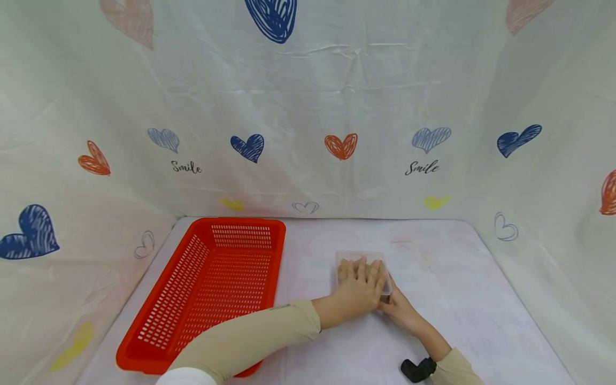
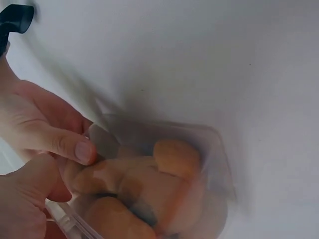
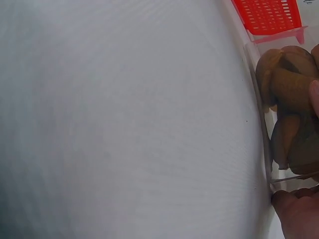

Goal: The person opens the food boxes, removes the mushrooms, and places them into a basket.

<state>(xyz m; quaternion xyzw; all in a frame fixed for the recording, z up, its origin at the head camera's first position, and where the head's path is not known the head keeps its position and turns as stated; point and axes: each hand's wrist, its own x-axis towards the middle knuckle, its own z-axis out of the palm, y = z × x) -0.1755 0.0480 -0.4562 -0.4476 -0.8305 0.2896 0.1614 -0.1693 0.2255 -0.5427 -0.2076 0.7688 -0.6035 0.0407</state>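
Note:
A clear plastic container (image 1: 346, 256) with several rounded brown pieces (image 2: 174, 194) inside stands on the table. Spread across its top is my left hand (image 1: 357, 289), fingers straight. My right hand (image 1: 398, 309) holds the container's near right corner from the side. In the left wrist view, the right thumb (image 2: 82, 151) lies against the container's corner, and the left hand (image 2: 25, 199) is close beside it, partly out of frame. The right wrist view catches only the container's edge, the brown pieces (image 3: 294, 94) and part of a hand (image 3: 299, 214) at its near end.
A large red perforated basket (image 1: 226, 267) lies on the left of the white-covered table (image 1: 457, 278), with the left forearm crossing its near corner. A black wrist camera (image 1: 417, 370) is on the right wrist. Behind hangs a white curtain (image 1: 298, 96) printed with hearts.

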